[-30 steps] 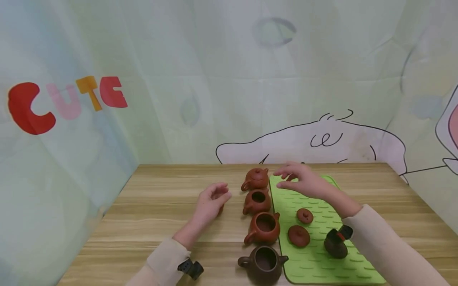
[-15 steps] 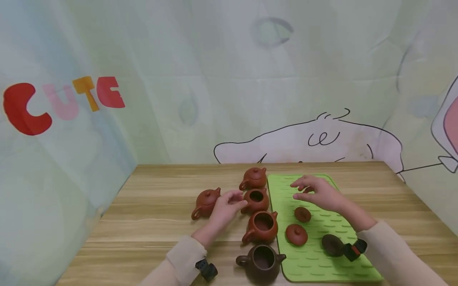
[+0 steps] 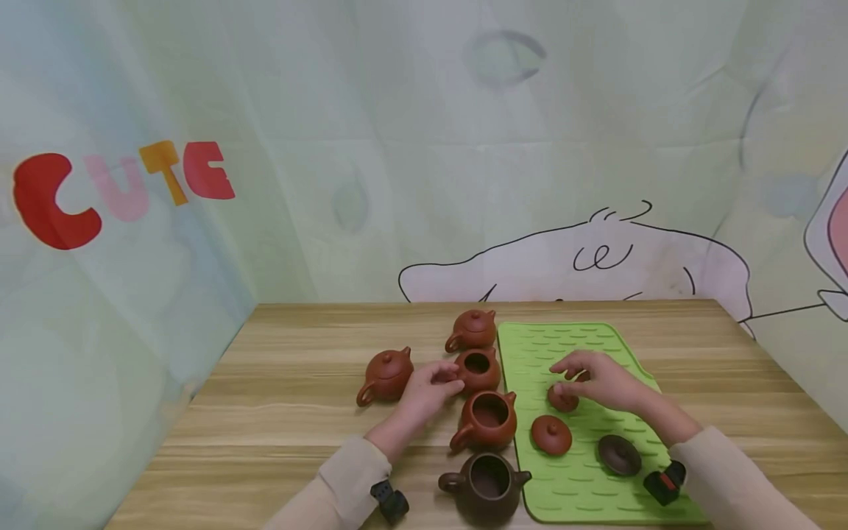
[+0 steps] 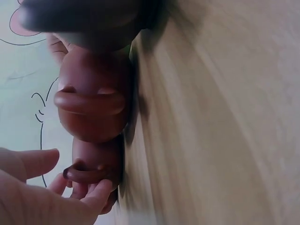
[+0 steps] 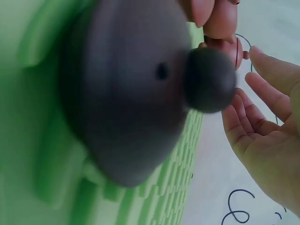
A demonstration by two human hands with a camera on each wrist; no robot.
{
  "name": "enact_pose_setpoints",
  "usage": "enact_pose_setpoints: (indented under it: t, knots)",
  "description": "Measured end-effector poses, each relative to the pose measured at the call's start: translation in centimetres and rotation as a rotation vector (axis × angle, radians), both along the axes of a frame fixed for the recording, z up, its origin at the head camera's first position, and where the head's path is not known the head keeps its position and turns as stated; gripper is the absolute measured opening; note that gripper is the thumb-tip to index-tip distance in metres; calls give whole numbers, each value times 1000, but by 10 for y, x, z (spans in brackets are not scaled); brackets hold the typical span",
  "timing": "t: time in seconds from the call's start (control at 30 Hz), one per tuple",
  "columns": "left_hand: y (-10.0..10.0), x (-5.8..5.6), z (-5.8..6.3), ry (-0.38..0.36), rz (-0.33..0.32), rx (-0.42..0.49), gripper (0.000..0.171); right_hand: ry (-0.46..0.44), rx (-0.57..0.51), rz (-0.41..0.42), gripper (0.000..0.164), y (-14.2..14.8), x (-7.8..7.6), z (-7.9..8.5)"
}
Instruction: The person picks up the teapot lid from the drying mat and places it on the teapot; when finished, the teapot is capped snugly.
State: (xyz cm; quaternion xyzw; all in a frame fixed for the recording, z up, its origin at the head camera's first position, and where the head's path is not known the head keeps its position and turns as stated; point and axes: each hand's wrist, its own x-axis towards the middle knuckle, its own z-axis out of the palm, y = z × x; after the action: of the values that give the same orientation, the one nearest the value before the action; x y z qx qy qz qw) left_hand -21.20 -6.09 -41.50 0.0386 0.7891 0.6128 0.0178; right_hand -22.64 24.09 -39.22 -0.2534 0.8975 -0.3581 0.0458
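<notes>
My left hand (image 3: pixel 422 397) reaches a small reddish-brown teapot (image 3: pixel 485 381) without a lid, second from the back in a row. In the left wrist view its fingertips are at the teapot's handle (image 4: pixel 86 176), with the thumb held apart. My right hand (image 3: pixel 608 384) hovers with relaxed fingers above a small reddish lid (image 3: pixel 562 401) on the green mat (image 3: pixel 550 500), partly covering it in the head view. A larger red lid (image 3: pixel 551 436) and a dark brown lid (image 3: pixel 619 455) lie nearby; the dark one looms large in the right wrist view.
Two more lidless teapots, one red (image 3: pixel 489 434) and one dark brown (image 3: pixel 489 500), stand nearer in the row. A lidded teapot (image 3: pixel 474 331) is at the back of it. Another lidded teapot (image 3: pixel 386 377) stands left of my left hand on the wooden table (image 3: pixel 278 383).
My left hand has moved right, away from the lidded teapot now standing on the left, to the second teapot. My right hand has come down and rightward from the back teapot toward the small lid.
</notes>
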Motion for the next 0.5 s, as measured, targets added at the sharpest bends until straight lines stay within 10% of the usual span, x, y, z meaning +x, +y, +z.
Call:
enact_pose_setpoints:
  t: [0.5]
  knots:
    - [-2, 1, -3, -45, 1, 25, 19, -20, 29, -4, 30, 4, 5, -12]
